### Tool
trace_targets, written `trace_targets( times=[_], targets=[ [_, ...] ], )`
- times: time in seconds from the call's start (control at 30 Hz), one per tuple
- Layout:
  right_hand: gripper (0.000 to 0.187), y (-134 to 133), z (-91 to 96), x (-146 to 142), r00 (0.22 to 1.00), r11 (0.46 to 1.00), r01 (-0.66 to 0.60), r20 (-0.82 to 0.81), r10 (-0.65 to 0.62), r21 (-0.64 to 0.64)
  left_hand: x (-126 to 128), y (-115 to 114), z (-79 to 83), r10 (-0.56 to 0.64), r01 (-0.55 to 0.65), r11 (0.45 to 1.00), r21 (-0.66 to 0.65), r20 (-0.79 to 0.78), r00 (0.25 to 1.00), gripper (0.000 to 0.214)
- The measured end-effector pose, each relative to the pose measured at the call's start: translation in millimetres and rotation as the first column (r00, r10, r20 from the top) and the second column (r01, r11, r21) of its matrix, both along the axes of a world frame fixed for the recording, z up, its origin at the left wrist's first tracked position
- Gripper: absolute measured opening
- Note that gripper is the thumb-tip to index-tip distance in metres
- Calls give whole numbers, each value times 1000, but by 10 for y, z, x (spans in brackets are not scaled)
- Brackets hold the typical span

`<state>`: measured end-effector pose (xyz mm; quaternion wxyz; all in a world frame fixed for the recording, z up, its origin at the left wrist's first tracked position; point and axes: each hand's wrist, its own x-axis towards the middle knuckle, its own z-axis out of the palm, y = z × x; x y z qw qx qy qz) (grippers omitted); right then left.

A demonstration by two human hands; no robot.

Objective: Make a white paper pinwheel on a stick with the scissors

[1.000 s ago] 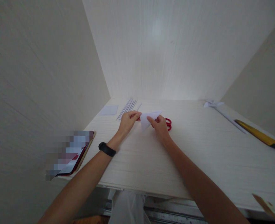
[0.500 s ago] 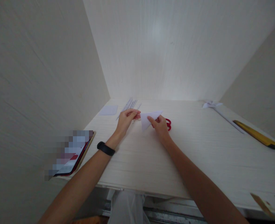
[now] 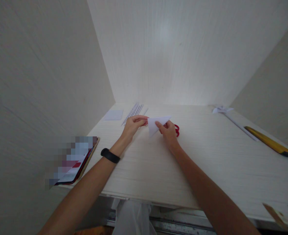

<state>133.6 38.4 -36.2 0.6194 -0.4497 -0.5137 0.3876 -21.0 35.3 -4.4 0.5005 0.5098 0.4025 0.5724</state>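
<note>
While your right hand [image 3: 168,131] pinched the paper triangle [image 3: 152,126], already folded, your left hand [image 3: 133,124] sat at its edge, grip unclear; the square sheet [image 3: 113,115] lay unfolded.

"Where can your right hand [image 3: 167,131] pass?"

"Rightward over the bare white wood-grain table [image 3: 222,153], up to the long yellow-and-black tool [image 3: 268,141] and the white stick topped with folded paper [image 3: 239,125]. Red looped scissor handles [image 3: 177,130] crowd my right side."

"And your left hand [image 3: 132,125]?"

"Thin pale sticks [image 3: 134,110] lie just beyond it, a flat-screened device [image 3: 73,164] near left. The folded white paper triangle [image 3: 152,125] blocks its way right; between my forearms [image 3: 195,173], it's open."
</note>
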Motion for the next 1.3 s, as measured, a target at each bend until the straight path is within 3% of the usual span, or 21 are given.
trace_targets(
  times=[1.3],
  targets=[
    [28, -43, 38, -3, 1000, 1000, -2, 20, 2, -5, -2, 6, 0, 36, -35, 999, 20, -43, 998, 22]
  ],
)
